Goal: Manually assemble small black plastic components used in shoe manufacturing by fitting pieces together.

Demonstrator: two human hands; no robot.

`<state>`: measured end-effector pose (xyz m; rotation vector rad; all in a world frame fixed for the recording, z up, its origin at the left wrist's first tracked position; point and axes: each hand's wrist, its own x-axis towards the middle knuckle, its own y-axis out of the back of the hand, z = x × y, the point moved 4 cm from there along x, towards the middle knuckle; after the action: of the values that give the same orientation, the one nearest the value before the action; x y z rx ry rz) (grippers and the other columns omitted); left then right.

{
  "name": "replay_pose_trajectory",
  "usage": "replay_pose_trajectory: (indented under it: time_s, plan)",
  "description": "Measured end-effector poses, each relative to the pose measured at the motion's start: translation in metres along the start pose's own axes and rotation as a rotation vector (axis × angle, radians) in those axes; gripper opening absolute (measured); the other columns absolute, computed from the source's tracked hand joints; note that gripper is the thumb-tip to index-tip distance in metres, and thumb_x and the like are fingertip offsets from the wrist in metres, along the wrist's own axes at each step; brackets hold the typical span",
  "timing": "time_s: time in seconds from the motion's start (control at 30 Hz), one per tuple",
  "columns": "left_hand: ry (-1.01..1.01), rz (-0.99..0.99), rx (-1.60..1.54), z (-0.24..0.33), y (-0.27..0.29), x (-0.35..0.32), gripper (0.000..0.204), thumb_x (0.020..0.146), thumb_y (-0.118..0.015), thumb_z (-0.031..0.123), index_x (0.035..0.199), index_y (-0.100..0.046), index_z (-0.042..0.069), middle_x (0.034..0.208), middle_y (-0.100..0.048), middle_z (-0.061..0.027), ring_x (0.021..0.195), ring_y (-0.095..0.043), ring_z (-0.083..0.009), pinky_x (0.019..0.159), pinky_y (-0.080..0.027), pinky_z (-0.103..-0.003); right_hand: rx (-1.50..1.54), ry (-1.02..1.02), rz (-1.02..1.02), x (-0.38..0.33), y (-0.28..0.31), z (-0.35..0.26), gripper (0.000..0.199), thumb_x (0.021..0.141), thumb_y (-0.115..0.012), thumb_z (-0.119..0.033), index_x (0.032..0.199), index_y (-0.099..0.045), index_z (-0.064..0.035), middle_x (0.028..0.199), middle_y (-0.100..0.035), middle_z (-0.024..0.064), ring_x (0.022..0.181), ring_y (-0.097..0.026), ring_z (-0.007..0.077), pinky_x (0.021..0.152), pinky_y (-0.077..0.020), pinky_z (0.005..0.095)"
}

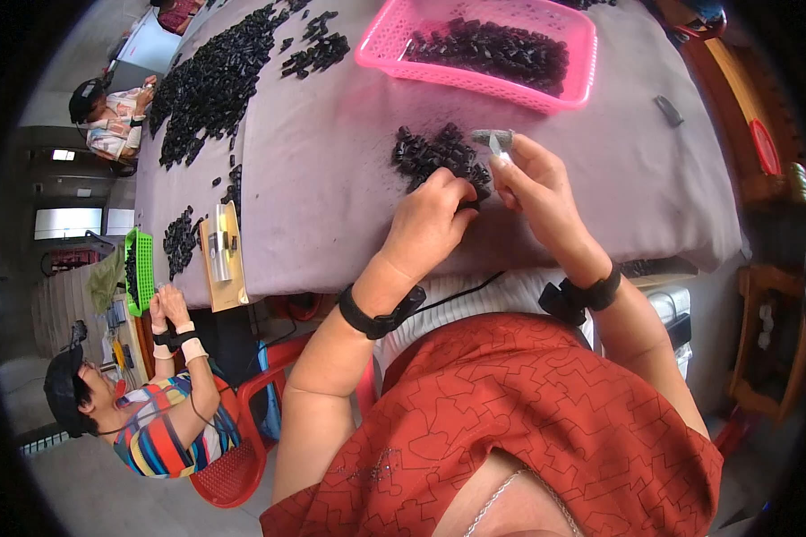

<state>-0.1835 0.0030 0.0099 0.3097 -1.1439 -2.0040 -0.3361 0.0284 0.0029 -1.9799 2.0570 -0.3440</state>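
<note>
My left hand (430,219) picks from the small pile of black plastic parts (434,157) left on the desk (331,179), my right hand (533,183) pinching a small grey metal piece (494,139); the pink plastic basket (475,76) already holds many.

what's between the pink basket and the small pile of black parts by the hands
Only bare grey cloth lies between the pink basket and the small pile, seen in the head view.

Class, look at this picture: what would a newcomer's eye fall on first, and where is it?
The bright pink basket at the table's far edge, filled with small black parts. Nearer, the left hand picks at a small black pile, and the right hand holds a small grey piece beside it.
</note>
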Motion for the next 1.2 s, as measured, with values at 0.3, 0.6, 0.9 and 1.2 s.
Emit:
replay_pose_trajectory:
  time_s: [0.3, 0.6, 0.9, 1.2]
  plan:
    - [0.51, 0.128, -1.26, -0.044, 0.007, -0.019, 0.015, 0.093, -0.058, 0.01, 0.108, -0.06, 0.006, 0.096, -0.066, -0.0072, 0.079, -0.062, -0.0118, 0.068, -0.052, -0.025, -0.131, -0.011, -0.093, -0.002, -0.005, -0.002, 0.024, 0.092, -0.061, -0.016, 0.112, -0.059, -0.0039, 0.08, -0.054, -0.0058, 0.066, -0.043, 0.0, 0.053, -0.0327, 0.0172]
    - [0.57, 0.031, -1.792, -0.035, 0.006, -0.032, 0.016, 0.094, -0.057, 0.013, 0.107, -0.06, 0.004, 0.092, -0.065, -0.0043, 0.078, -0.06, -0.0116, 0.071, -0.052, -0.027, -0.124, -0.063, -0.363, -0.013, -0.031, -0.011, 0.049, 0.091, -0.061, -0.011, 0.137, -0.045, -0.003, 0.097, -0.062, 0.0001, 0.085, -0.051, 0.0053, 0.073, -0.0428, 0.0214]
    - [0.574, 0.003, -1.81, -0.027, -0.002, -0.031, 0.022, 0.094, -0.06, 0.019, 0.11, -0.06, 0.004, 0.087, -0.064, -0.0008, 0.075, -0.062, -0.0094, 0.069, -0.054, -0.025, -0.173, -0.13, -0.425, -0.014, -0.033, -0.011, 0.051, 0.091, -0.063, -0.014, 0.137, -0.044, -0.0027, 0.092, -0.062, 0.0007, 0.081, -0.051, 0.0061, 0.07, -0.0432, 0.0229]
    - [0.592, -0.015, -1.808, -0.035, -0.008, -0.035, 0.026, 0.093, -0.062, 0.023, 0.111, -0.06, 0.005, 0.09, -0.064, -0.0009, 0.074, -0.06, -0.0075, 0.066, -0.052, -0.023, -0.164, -0.094, -0.46, -0.013, -0.027, 0.004, 0.052, 0.091, -0.063, -0.016, 0.137, -0.043, -0.0022, 0.081, -0.058, 0.0002, 0.071, -0.048, 0.0061, 0.065, -0.0416, 0.023]
